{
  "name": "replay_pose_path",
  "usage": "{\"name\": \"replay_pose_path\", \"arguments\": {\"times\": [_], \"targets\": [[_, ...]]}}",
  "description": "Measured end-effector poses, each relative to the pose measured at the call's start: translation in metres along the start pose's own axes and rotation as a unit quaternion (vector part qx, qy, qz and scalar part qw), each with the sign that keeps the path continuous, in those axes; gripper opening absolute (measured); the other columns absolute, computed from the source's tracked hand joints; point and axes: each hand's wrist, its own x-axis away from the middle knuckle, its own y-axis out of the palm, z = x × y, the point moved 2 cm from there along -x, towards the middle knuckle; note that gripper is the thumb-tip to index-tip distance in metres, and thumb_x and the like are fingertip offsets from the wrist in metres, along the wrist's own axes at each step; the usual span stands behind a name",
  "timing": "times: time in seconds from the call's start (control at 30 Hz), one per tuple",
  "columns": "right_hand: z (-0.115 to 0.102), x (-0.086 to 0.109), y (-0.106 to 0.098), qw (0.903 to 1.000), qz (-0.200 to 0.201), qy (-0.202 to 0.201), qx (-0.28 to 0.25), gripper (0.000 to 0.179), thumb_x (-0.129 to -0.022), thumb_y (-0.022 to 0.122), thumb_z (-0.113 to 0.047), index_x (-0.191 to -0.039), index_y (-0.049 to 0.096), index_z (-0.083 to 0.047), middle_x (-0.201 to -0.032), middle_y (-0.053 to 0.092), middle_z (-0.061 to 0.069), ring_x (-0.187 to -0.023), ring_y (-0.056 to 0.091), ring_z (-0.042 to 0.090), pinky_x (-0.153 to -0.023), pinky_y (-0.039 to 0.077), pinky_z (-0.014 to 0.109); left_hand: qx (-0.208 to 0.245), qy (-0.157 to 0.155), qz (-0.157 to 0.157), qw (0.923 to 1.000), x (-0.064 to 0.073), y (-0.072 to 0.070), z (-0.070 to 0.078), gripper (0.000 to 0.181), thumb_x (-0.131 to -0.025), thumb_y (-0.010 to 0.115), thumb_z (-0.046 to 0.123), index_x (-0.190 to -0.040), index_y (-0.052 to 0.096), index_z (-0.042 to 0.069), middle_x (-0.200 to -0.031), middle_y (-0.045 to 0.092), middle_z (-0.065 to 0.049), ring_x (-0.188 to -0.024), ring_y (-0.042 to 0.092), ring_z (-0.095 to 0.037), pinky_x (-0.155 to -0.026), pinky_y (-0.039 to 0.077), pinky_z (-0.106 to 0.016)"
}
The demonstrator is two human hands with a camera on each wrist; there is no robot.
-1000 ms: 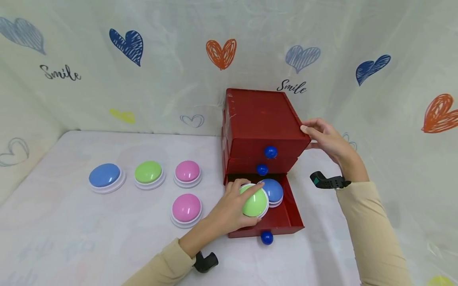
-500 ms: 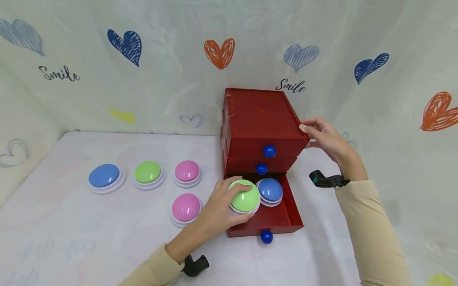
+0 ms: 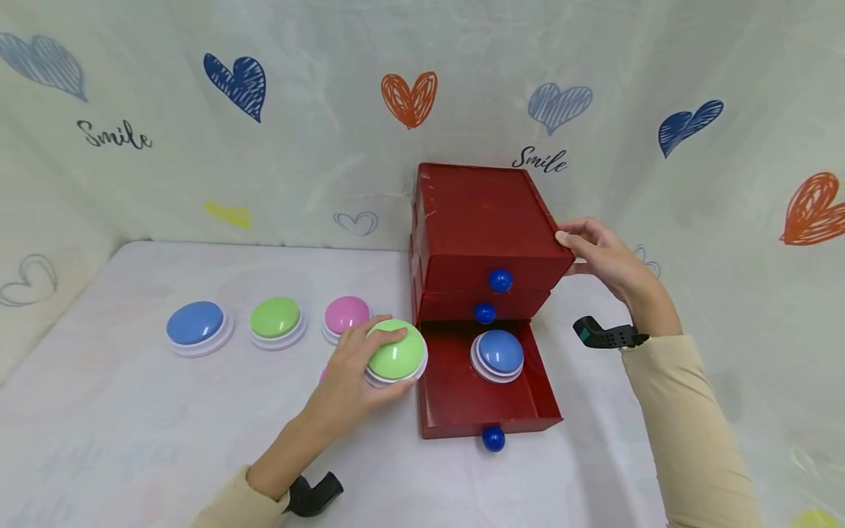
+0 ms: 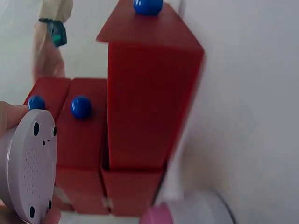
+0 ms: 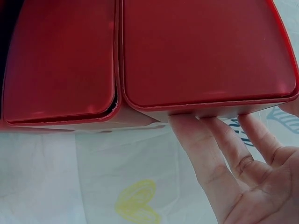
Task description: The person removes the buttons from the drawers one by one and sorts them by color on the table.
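My left hand (image 3: 353, 370) grips a green-topped push button (image 3: 397, 350) by its white rim, just left of the pulled-out bottom drawer (image 3: 455, 400). In the left wrist view the button's white underside (image 4: 35, 168) shows, with dark feet and small holes. A blue-topped button (image 3: 499, 353) sits inside that drawer. My right hand (image 3: 604, 257) rests on the right side of the red drawer cabinet (image 3: 485, 209), thumb on the top edge. In the right wrist view its straight fingers (image 5: 201, 149) lie against the cabinet's side.
Left on the table stand a blue button (image 3: 195, 323), a green one (image 3: 274, 318) and a pink one (image 3: 347, 315). Another pink button is mostly hidden behind my left hand. Blue ball knobs (image 3: 500, 280) jut from the drawer fronts.
My left hand has lifted the green button out of the bottom drawer and carried it left, over the near pink button. The blue button stays in the drawer; my right hand keeps its place.
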Motion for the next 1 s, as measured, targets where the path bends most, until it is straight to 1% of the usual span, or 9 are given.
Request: {"name": "replay_pose_path", "arguments": {"times": [0.13, 0.23, 0.3, 0.37, 0.5, 0.6, 0.73, 0.8, 1.0], "targets": [[0.001, 0.0, 0.0, 1.0, -0.002, -0.003, 0.0, 0.043, -0.095, 0.049, -0.036, -0.125, 0.039, -0.007, -0.105, 0.055, -0.008, -0.085, 0.061, 0.006, -0.073, 0.054, 0.024, -0.02, -0.002, 0.027, 0.9994, 0.007, -0.019, -0.014, 0.057, -0.067, 0.083, 0.024, -0.118, 0.058, 0.019, -0.127, 0.052, -0.008, -0.114, 0.044, -0.023, -0.082, 0.05, -0.044], [0.001, 0.0, 0.0, 1.0, -0.002, -0.003, 0.003, 0.043, -0.095, 0.049, -0.036, -0.125, 0.039, -0.007, -0.105, 0.055, -0.009, -0.086, 0.061, 0.006, -0.073, 0.054, 0.024, -0.037, -0.019, 0.041, 0.9983, 0.014, -0.034, -0.025, 0.059, -0.066, 0.083, 0.023, -0.119, 0.057, 0.017, -0.127, 0.052, -0.012, -0.114, 0.044, -0.028, -0.082, 0.049, -0.049], [0.001, 0.0, -0.001, 1.0, -0.001, -0.002, 0.004, 0.043, -0.095, 0.049, -0.036, -0.125, 0.039, -0.007, -0.105, 0.055, -0.009, -0.085, 0.061, 0.006, -0.073, 0.054, 0.024, -0.044, -0.035, 0.047, 0.9973, 0.018, -0.044, -0.033, 0.059, -0.066, 0.083, 0.021, -0.119, 0.057, 0.015, -0.128, 0.05, -0.015, -0.117, 0.042, -0.032, -0.084, 0.047, -0.054], [0.001, 0.0, -0.001, 1.0, -0.001, 0.0, 0.002, 0.043, -0.095, 0.049, -0.036, -0.125, 0.039, -0.007, -0.104, 0.055, -0.008, -0.085, 0.061, 0.006, -0.073, 0.054, 0.024, -0.053, -0.047, 0.053, 0.9961, 0.023, -0.053, -0.04, 0.06, -0.066, 0.083, 0.018, -0.12, 0.057, 0.013, -0.13, 0.048, -0.017, -0.119, 0.04, -0.035, -0.086, 0.043, -0.056], [0.001, 0.0, -0.001, 1.0, -0.002, 0.002, 0.004, 0.044, -0.095, 0.049, -0.037, -0.125, 0.039, -0.007, -0.105, 0.054, -0.008, -0.085, 0.061, 0.006, -0.073, 0.054, 0.024, -0.073, -0.05, 0.074, 0.9933, 0.033, -0.069, -0.054, 0.06, -0.064, 0.083, 0.013, -0.118, 0.057, 0.009, -0.129, 0.049, -0.019, -0.116, 0.041, -0.036, -0.086, 0.039, -0.052], [0.001, 0.0, -0.001, 1.0, -0.001, 0.0, 0.005, 0.043, -0.095, 0.049, -0.036, -0.125, 0.039, -0.007, -0.104, 0.054, -0.009, -0.085, 0.061, 0.006, -0.073, 0.054, 0.024, -0.081, -0.057, 0.082, 0.9917, 0.039, -0.077, -0.062, 0.06, -0.063, 0.083, 0.011, -0.117, 0.058, 0.008, -0.127, 0.05, -0.02, -0.114, 0.041, -0.036, -0.085, 0.037, -0.051], [0.001, 0.0, -0.001, 1.0, -0.001, 0.0, 0.004, 0.043, -0.095, 0.049, -0.036, -0.125, 0.038, -0.007, -0.105, 0.054, -0.009, -0.085, 0.061, 0.006, -0.073, 0.054, 0.024, -0.089, -0.077, 0.075, 0.9902, 0.048, -0.084, -0.071, 0.058, -0.064, 0.083, 0.012, -0.116, 0.058, 0.007, -0.125, 0.05, -0.022, -0.113, 0.041, -0.038, -0.086, 0.036, -0.054], [0.001, 0.0, -0.001, 1.0, -0.001, 0.001, 0.004, 0.043, -0.095, 0.049, -0.036, -0.126, 0.038, -0.008, -0.105, 0.054, -0.008, -0.085, 0.061, 0.006, -0.073, 0.054, 0.023, -0.095, -0.084, 0.068, 0.9896, 0.052, -0.087, -0.076, 0.057, -0.064, 0.082, 0.014, -0.115, 0.058, 0.006, -0.123, 0.052, -0.023, -0.11, 0.043, -0.039, -0.085, 0.035, -0.053], [0.0, 0.001, 0.0, 1.0, 0.001, 0.001, 0.006, 0.043, -0.095, 0.049, -0.037, -0.126, 0.039, -0.009, -0.107, 0.053, -0.008, -0.086, 0.06, 0.006, -0.073, 0.054, 0.023, -0.111, -0.111, 0.033, 0.987, 0.061, -0.089, -0.09, 0.053, -0.067, 0.082, 0.019, -0.112, 0.058, 0.008, -0.113, 0.058, -0.021, -0.099, 0.049, -0.036, -0.078, 0.035, -0.043]]}}
